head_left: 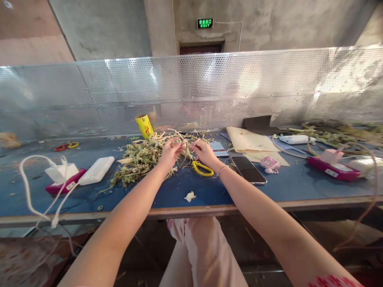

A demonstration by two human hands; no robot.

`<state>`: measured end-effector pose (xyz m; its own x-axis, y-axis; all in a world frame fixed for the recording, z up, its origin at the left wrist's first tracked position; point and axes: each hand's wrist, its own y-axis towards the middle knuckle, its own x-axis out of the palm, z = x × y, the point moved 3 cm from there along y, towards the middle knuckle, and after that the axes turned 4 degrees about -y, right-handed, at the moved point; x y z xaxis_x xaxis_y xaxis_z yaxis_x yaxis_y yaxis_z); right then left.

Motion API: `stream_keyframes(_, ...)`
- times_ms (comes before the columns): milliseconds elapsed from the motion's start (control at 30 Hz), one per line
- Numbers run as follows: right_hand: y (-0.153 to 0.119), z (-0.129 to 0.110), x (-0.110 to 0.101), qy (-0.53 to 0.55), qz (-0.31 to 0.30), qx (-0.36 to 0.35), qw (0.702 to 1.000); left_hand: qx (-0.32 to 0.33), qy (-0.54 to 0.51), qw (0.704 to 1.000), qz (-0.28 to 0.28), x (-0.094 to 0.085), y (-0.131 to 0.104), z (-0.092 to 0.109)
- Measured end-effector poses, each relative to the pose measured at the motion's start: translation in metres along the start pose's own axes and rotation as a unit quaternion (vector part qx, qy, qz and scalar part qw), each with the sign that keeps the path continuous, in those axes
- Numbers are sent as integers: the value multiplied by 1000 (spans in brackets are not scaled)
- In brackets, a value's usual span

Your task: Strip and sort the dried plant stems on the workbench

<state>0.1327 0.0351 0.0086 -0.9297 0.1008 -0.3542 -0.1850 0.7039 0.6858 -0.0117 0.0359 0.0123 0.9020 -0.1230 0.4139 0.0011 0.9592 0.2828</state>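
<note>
From the head-worn camera, looking down at a blue worktable (167,196), the person's two bare hands meet near the middle, just above the near right edge of a loose heap of dried plant stalks (136,161). The left hand (170,152) has its thumb and fingertips drawn together, pinching a thin, pale plant strand (186,148). The right hand (205,153), a bracelet (221,170) on its wrist, sits just beside it, thumb and forefinger brought together on the same strand; the exact contact is too small to make out. The strand lies in the narrow gap between the hands; its long axis seems to run mostly away from the wearer, the far part leaning left over the heap, the near part slanting down toward the table. Its ends are lost among other stalks. Yellow scissor handles (203,169) lie just below the right hand. A dark phone (248,170) rests near the right wrist, and a yellow tube (144,126) stands tilted behind the heap.
</note>
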Motion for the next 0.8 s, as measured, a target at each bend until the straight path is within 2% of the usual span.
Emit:
stream_keyframes(167,-1,-5,-1,-10,-19,-7,1000,-16,-12,998,-55,3,0,4)
stream_keyframes(400,-1,-2,1,0,-23,10,1000,-12,15,997,-79,3,1,3)
stream_keyframes(533,-1,-2,0,-7,-24,2,1000,-40,21,995,-94,5,0,2)
stream_keyframes(667,-1,-4,-1,-20,-20,-11,1000,-70,49,993,-80,2,0,1)
stream_keyframes(800,-3,-5,-1,-33,-24,-29,999,-62,96,991,-65,-1,2,1)
